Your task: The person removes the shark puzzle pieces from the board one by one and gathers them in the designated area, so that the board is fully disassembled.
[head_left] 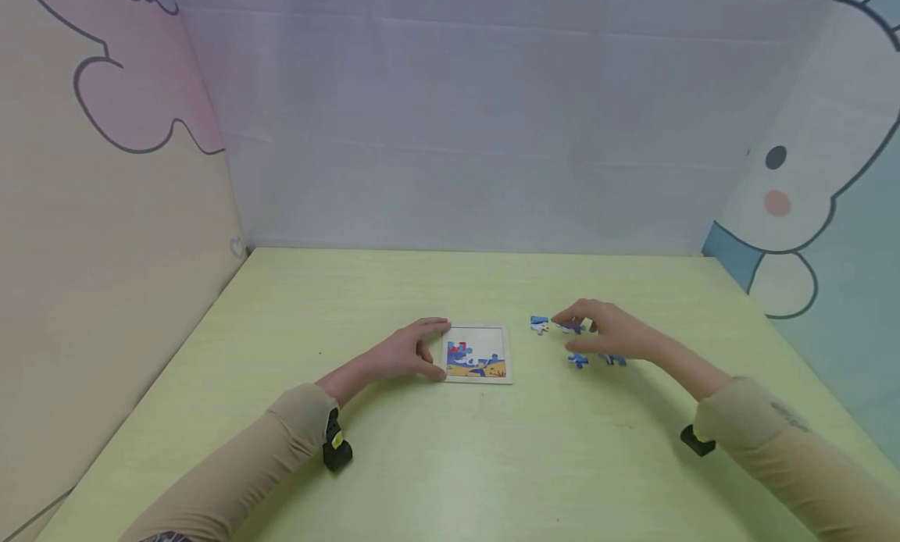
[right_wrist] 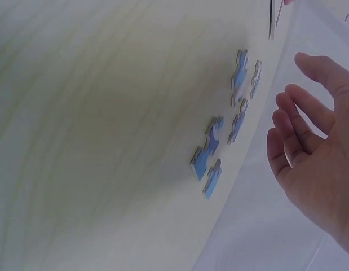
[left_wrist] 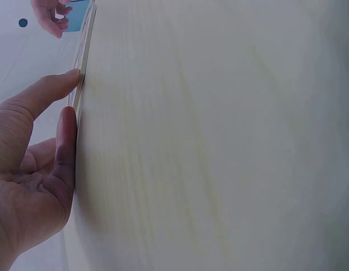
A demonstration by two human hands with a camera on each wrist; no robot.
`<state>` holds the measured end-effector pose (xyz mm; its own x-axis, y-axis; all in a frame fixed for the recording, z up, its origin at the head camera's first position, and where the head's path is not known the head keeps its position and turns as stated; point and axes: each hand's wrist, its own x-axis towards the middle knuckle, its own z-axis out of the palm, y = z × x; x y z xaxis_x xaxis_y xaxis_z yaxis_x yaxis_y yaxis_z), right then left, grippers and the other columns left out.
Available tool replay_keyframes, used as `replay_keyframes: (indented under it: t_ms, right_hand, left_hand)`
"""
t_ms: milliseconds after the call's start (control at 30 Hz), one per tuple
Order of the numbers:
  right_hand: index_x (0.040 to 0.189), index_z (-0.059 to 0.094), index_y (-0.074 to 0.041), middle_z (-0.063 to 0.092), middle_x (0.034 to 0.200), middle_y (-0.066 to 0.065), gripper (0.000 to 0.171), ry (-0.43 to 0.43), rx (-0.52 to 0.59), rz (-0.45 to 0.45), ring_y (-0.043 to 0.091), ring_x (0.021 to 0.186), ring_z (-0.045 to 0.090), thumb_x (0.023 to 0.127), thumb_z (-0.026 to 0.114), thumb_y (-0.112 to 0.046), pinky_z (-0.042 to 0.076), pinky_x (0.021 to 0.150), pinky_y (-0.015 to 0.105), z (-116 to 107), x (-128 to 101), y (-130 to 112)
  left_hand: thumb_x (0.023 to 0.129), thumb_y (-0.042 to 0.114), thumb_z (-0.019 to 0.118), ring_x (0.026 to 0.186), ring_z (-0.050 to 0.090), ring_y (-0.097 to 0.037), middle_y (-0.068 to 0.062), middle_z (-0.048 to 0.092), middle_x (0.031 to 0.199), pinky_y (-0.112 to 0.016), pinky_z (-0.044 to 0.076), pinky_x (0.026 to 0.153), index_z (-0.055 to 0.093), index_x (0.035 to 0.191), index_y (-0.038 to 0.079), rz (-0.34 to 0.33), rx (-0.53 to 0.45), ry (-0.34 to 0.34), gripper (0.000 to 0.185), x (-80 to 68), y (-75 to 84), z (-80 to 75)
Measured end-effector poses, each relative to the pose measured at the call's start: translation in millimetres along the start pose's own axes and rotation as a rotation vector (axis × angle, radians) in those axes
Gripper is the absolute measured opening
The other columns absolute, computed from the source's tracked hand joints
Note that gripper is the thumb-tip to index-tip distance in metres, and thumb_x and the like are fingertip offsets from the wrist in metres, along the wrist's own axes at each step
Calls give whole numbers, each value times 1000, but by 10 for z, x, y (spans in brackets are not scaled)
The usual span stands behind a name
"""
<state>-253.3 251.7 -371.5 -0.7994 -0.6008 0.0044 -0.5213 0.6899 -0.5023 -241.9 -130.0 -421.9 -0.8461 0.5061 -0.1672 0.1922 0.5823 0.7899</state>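
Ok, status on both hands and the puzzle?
Left hand steadies puzzle tray edge. Right hand open, above loose pieces, holding none. Nothing in the way.

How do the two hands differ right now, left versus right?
The left hand touches the puzzle tray's left edge with thumb and fingertips; the right hand hovers over the loose blue pieces, touching none. The left frames the edge; the right is spread, palm down. Both hold nothing.

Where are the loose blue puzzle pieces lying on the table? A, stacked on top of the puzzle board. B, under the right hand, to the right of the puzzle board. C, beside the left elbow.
B: the loose blue pieces lie under the right hand, right of the puzzle board.
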Motion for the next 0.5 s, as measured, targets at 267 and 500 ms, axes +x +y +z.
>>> replay_keyframes:
  t_ms: [267, 500]
  right_hand:
    - [130, 61, -5, 66, 121, 12, 43, 20, 66, -47, 28, 107, 61, 92, 69, -24, 51, 89, 48, 226, 204, -187]
    - [130, 62, -6, 66, 122, 10, 44, 23, 73, -54, 27, 108, 60, 90, 70, -22, 51, 91, 47, 426, 430, -376]
  left_hand:
    - [78, 20, 84, 83, 60, -10, 0, 25, 164, -24, 48, 75, 37, 153, 17, -14, 11, 2, 89, -11, 6, -11]
    - [78, 20, 84, 82, 60, -9, -4, 25, 164, -23, 48, 73, 37, 153, 14, 9, 1, -1, 89, -19, 9, -9]
